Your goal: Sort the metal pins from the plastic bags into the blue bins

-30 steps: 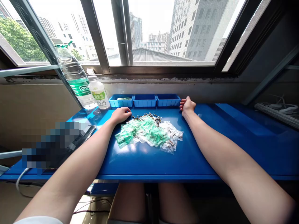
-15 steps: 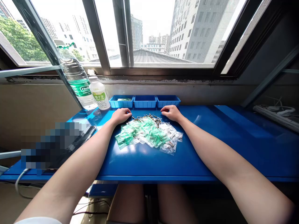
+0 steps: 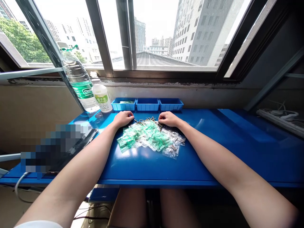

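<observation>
A heap of small green plastic bags (image 3: 152, 134) and clear bags (image 3: 172, 151) with small parts lies on the blue table. Loose dark and brass-coloured screws (image 3: 142, 121) are spread along the far edge of the heap. My left hand (image 3: 123, 118) rests at the heap's far left corner, its fingers curled together; whatever may be between them is too small to see. At the far right of the heap, my right hand (image 3: 168, 119) touches the screws with fingers and thumb drawn together, and its fingertips' contents cannot be made out.
Three blue bins stand behind the heap: the left bin (image 3: 123, 106) holds green bags, beside a middle bin (image 3: 147, 106) and a right bin (image 3: 171, 106). A white bottle (image 3: 102, 96) and a large water bottle (image 3: 80, 82) stand at left. A blurred dark object (image 3: 64, 148) lies left of my forearm.
My right hand has moved left and slightly nearer, onto the screws at the heap's far edge. My left hand has stayed nearly still.
</observation>
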`<state>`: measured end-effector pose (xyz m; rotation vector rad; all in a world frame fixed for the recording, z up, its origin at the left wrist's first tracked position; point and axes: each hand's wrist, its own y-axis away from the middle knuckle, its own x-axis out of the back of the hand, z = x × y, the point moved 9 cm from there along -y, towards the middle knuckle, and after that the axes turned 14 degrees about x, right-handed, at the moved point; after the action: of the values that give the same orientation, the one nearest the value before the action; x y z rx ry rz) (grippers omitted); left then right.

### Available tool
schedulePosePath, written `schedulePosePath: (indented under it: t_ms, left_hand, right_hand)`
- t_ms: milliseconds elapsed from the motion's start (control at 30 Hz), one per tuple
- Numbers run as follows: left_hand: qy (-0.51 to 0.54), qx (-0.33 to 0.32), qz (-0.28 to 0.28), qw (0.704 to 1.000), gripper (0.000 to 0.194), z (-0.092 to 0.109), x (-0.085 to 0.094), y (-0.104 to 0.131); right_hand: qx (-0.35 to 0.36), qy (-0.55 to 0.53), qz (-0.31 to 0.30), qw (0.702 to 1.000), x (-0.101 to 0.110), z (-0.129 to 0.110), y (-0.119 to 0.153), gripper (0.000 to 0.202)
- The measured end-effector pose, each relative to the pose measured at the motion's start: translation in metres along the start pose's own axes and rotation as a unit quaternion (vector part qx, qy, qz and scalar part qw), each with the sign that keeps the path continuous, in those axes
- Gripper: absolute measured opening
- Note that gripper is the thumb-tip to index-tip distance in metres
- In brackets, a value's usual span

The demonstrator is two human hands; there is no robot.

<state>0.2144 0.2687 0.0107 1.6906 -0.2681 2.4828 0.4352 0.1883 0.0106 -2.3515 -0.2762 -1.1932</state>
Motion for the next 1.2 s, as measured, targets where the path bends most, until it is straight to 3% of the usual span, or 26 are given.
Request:
schedulePosePath:
  t_ms: [133,233,333,467,667,933,1133,1200]
  left_hand:
    - [0.001,0.002,-0.001,1.0,0.028,-0.001,-0.001,-0.001]
    - [0.001,0.002,0.0,1.0,0.028,-0.001,-0.001,-0.001]
    - [0.0,0.001,0.0,1.0,0.028,-0.001,-0.001,-0.001]
    - [0.001,0.002,0.001,1.0,0.029,-0.001,0.0,0.0]
    - [0.0,-0.001,0.002,1.0,0.03,0.0,0.0,0.0]
    - [0.002,-0.005,0.002,1.0,0.029,0.0,0.0,-0.001]
    - [-0.004,-0.007,0.004,1.0,0.029,0.001,0.001,0.0]
    - [-0.004,-0.008,0.005,1.0,0.029,0.001,0.001,0.0]
  right_hand:
    - [-0.03,-0.093,0.02,0.995,0.001,0.012,0.001,0.008]
    - [-0.039,-0.21,0.088,0.973,0.008,0.019,0.002,0.014]
    - [-0.046,-0.277,0.102,0.954,0.007,0.021,0.002,0.019]
    - [-0.054,-0.293,0.081,0.951,0.003,0.02,0.003,0.023]
    - [-0.056,-0.342,0.101,0.933,0.007,0.026,0.004,0.033]
    - [-0.046,-0.321,0.096,0.941,0.01,0.024,0.005,0.026]
    - [-0.05,-0.32,0.059,0.944,0.001,0.018,0.005,0.023]
    - [-0.036,-0.29,0.094,0.952,0.008,0.024,0.003,0.024]
